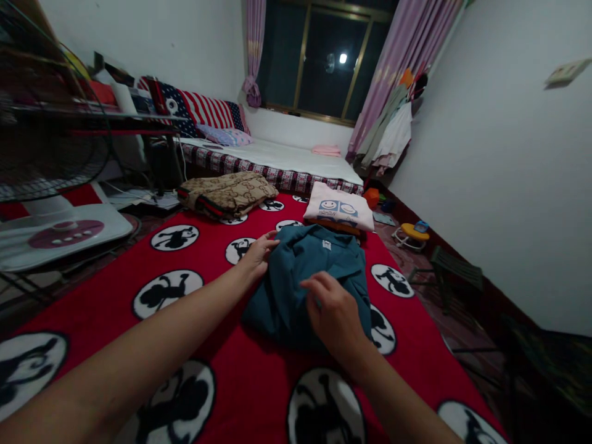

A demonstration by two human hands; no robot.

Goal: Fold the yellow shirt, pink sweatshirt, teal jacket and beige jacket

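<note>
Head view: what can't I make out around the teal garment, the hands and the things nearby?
All in the head view:
- Teal garment: the patch behind the right hand, hidden by it.
- Neck label: its print is too small.
- Brown item: mostly covered by the folded pink top.
- Fan: blurred and cut off by the left edge.

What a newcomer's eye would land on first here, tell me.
Likely the red blanket with black-and-white ovals, filling the foreground. On it lies a teal garment, the left hand at its edge, the right hand over its front. Beyond, purple curtains flank the dark window.
</note>
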